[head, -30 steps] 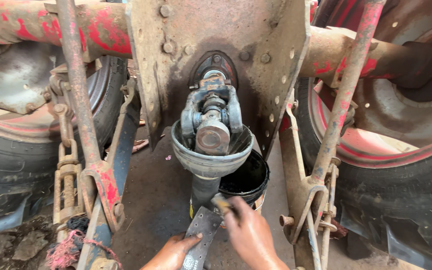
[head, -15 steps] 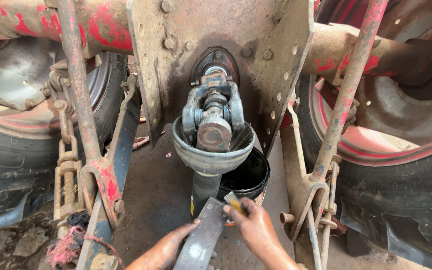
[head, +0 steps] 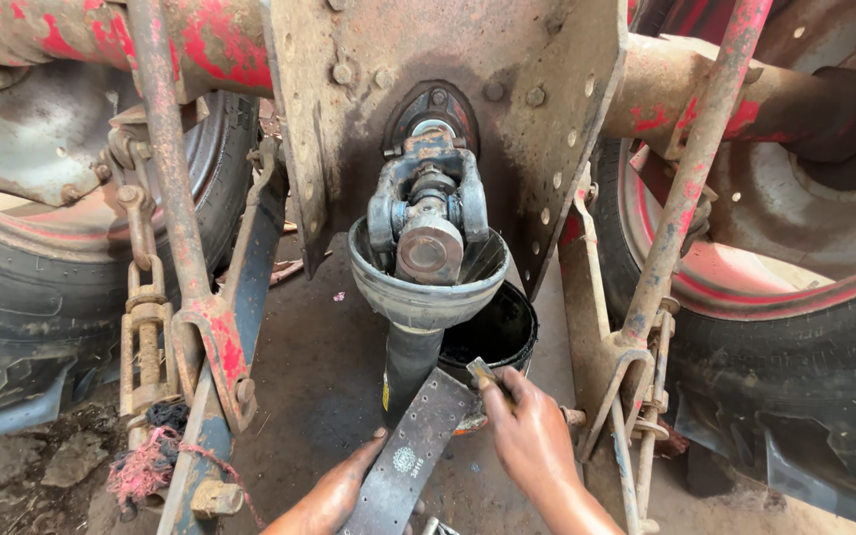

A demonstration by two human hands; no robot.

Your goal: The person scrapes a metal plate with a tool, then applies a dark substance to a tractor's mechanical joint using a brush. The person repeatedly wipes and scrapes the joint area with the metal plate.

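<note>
— What are the hands doing under the tractor?

— The left hand is propping up a flat perforated metal bar, its grip closing on the bar's edge. The right hand is pinching a small tool, just beside the black bucket, below the drive shaft.

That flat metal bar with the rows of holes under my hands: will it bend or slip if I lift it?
The drilled metal bar looks thick and straight, so probably stiff and fairly heavy. Its dark, grimy surface suggests grease, so it may slip. The left hand touches its edge; the right hand is at its top end.
</note>
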